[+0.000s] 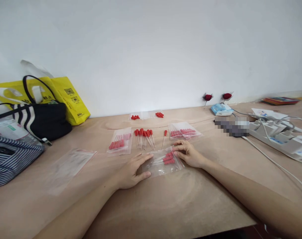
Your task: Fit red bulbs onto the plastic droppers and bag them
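A clear zip bag lies flat in front of me with several red-bulbed droppers inside. My left hand rests on the bag's left end, fingers stretched out and thumb apart. At the bag's right end, my right hand grips the edge by the zip strip, thumb and fingers closed on it. Just beyond the bag is a loose pile of droppers, tips toward me, and a single dropper to its right. Filled zip bags of droppers lie left and right of the pile.
An unfilled zip bag lies on the left. Another bag with loose red bulbs is near the wall. Yellow and black bags stand at left. At right are a tissue pack, a power strip and cables.
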### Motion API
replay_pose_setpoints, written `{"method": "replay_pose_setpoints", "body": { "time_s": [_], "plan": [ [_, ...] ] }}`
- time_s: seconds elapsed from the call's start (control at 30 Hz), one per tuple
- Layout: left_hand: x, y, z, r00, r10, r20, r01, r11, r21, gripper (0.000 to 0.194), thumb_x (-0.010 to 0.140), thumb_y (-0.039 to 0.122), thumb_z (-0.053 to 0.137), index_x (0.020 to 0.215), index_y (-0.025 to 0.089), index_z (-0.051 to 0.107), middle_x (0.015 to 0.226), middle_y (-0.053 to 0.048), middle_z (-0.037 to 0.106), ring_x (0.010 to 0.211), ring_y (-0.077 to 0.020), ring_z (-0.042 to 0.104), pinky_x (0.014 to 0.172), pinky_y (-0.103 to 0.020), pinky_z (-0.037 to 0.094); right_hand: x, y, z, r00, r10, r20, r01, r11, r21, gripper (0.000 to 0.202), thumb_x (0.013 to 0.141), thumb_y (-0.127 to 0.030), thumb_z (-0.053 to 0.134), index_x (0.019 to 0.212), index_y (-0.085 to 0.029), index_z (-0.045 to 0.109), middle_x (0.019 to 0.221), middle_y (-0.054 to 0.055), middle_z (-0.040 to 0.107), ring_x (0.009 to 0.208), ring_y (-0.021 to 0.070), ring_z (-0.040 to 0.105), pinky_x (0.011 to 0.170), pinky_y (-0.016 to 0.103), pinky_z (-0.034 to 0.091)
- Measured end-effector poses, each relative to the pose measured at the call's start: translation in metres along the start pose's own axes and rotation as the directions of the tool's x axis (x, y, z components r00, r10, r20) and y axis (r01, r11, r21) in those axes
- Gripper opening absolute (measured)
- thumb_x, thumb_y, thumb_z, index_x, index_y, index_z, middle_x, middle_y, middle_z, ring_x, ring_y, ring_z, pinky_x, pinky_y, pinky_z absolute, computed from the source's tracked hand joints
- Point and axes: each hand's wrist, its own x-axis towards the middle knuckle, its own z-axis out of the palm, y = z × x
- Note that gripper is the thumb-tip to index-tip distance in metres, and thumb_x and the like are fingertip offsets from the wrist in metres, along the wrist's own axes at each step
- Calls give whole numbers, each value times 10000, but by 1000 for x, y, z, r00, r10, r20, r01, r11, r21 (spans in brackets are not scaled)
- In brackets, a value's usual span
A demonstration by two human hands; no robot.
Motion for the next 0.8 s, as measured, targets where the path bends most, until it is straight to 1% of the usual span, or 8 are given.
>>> {"method": "replay_pose_setpoints", "body": {
  "time_s": [0.23,0.33,0.43,0.53,0.6,0.67,0.73,0.8],
  "plan": [
    [0,-5,2,1000,21,-4,-21,1000,5,528,832,431,459,1314,271,316,1364,-48,364,1251,-263,304,1018,-466,271,7,0,5,987,141,-73,-143,990,-20,130,726,-294,574,702,-208,669,871,50,617,862,195,540,821,370,393],
    [0,-4,2,1000,12,3,-12,1000,11,527,833,426,456,1314,261,317,1366,-51,360,1256,-259,298,1025,-466,261,5,-3,5,996,89,-27,-90,995,-38,138,742,-264,549,724,-218,678,910,52,613,902,203,528,835,378,381],
    [0,-3,1,1000,7,4,-7,1000,17,525,833,422,456,1312,255,321,1372,-50,351,1262,-255,291,1028,-459,259,2,-6,0,999,29,13,-29,999,12,143,737,-240,547,785,-218,680,944,54,606,923,199,530,827,361,393],
    [0,-5,2,1000,25,-6,-25,999,19,524,831,421,460,1309,255,323,1368,-46,358,1261,-246,295,1029,-450,262,5,-11,-9,999,53,-7,-53,997,48,148,733,-246,534,768,-179,661,870,60,618,800,174,566,710,307,440],
    [1,-6,3,999,49,-10,-48,998,26,517,832,417,460,1303,247,331,1360,-48,372,1255,-235,309,1034,-442,257,14,-16,-14,994,101,-34,-102,995,-15,147,742,-231,508,748,-167,640,772,42,626,683,151,569,626,276,441],
    [0,-7,3,998,62,-10,-62,998,31,503,834,413,458,1294,239,347,1352,-47,385,1253,-224,316,1041,-436,250,31,-23,-15,986,161,-41,-165,977,-137,124,739,-202,506,769,-173,623,733,19,634,649,134,570,619,252,436],
    [0,-7,3,998,69,-8,-69,997,30,484,837,408,457,1282,241,365,1346,-40,394,1254,-216,314,1046,-428,246,54,-28,-11,970,244,-21,-241,935,-261,129,721,-184,540,829,-179,612,794,18,647,722,134,589,672,228,437],
    [0,-6,2,996,85,-6,-85,996,22,464,839,401,456,1270,245,381,1338,-33,407,1253,-207,319,1051,-424,237,79,-32,-3,950,308,-49,-307,899,-311,215,704,-168,560,915,-147,596,864,71,648,813,175,596,707,243,438]
  ]
}}
